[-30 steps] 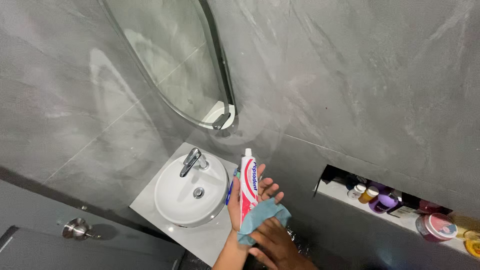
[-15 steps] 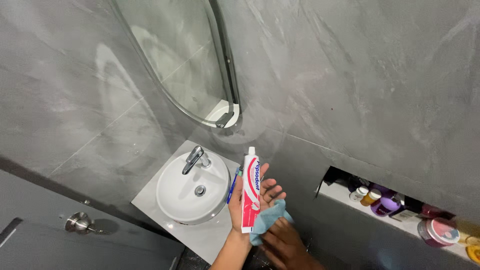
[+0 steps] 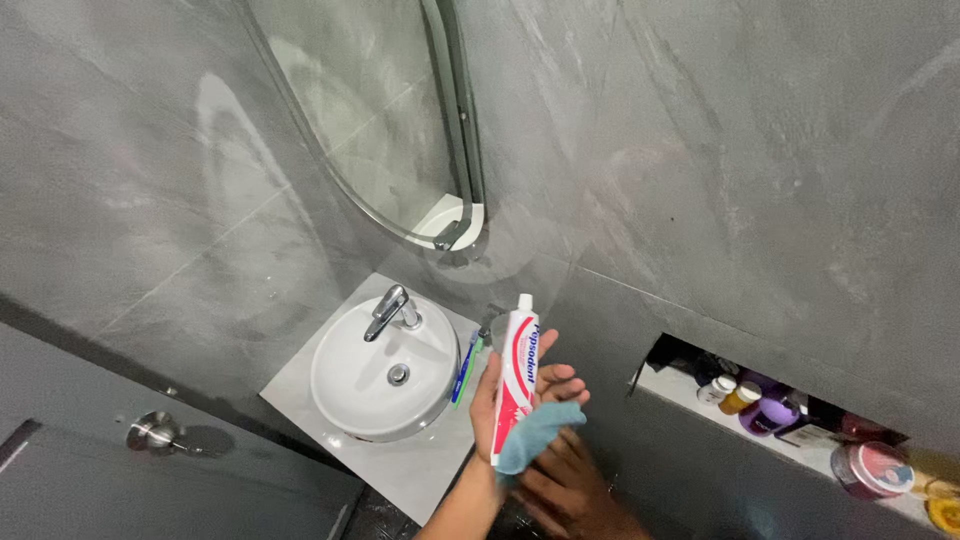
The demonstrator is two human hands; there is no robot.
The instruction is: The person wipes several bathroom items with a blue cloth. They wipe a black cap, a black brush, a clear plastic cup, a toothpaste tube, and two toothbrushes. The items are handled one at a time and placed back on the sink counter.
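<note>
Now the left hand [image 3: 500,410] is gripping a toothpaste tube [image 3: 514,375]; the right hand [image 3: 565,490], at five o'clock, is pressing a blue cloth [image 3: 535,435] against its lower end, upper part unwiped.

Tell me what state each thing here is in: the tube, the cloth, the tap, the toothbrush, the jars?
Toothpaste tube: capped, upright in the left hand.
Blue cloth: bunched, pressed to the tube by the right hand.
Faucet: no water running.
Basin: empty, looks dry.
Toothbrush: lying beside the basin.
Jars in the wall niche: standing, lids on.

hands [image 3: 535,440] together; fingers curled
</note>
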